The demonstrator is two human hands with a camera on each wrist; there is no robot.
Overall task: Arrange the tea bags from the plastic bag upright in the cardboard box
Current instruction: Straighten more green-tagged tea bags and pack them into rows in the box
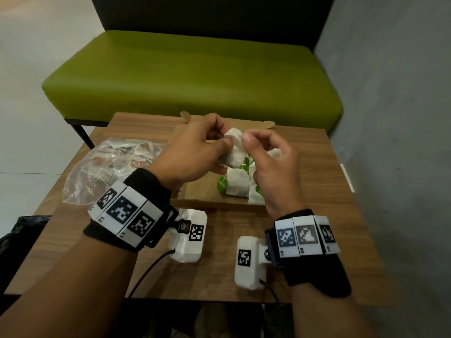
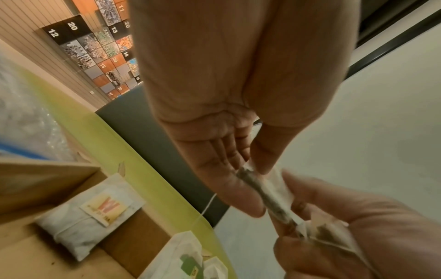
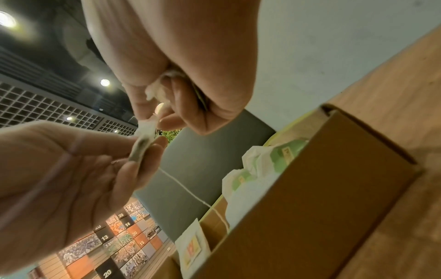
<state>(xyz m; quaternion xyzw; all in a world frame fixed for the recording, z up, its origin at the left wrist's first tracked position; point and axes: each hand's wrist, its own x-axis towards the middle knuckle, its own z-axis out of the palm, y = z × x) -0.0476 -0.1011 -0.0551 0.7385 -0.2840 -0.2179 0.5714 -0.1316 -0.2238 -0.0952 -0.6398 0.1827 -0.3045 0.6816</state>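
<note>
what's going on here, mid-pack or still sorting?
Mid-pack. Both hands are raised over the open cardboard box: the left hand pinches a white tea bag, and the right hand pinches the same bag while holding another in its curled fingers. Several tea bags already sit in the box. The plastic bag lies on the table to the left, still holding more.

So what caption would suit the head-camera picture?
Left hand and right hand pinch a white paper tea bag above the brown cardboard box.
</note>
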